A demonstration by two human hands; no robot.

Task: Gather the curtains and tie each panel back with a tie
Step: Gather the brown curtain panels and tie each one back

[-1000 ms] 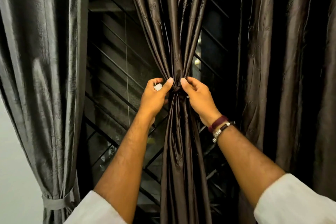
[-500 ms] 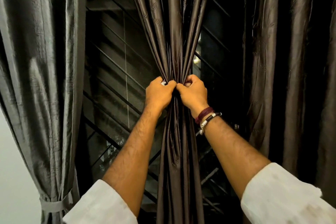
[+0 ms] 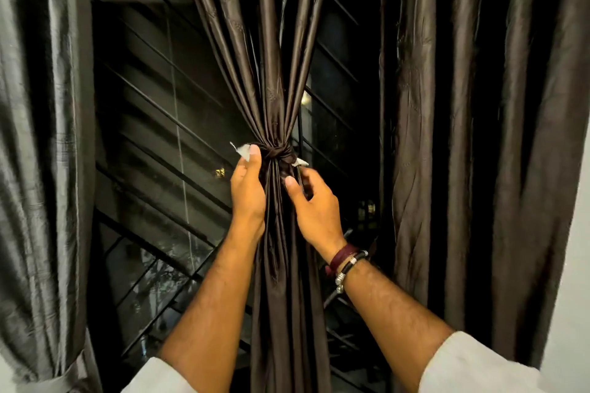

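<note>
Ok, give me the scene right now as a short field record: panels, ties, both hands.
middle panel: gathered, cinched at a knot
tie: dark band knotted round the middle panel, pale ends sticking out either side
left hand: against the panel below the knot, thumb tip by the pale left end
right hand: just below the knot, fingers loosely curled, thumb toward the fabric; a grip cannot be told
left panel: tied low with a grey band
right panel: hanging loose, no tie visible
behind: dark window with slanted bars

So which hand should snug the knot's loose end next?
Probably left: the left hand already pinches the tie's pale end beside the knot, while the right hand hangs open just below it.
</note>
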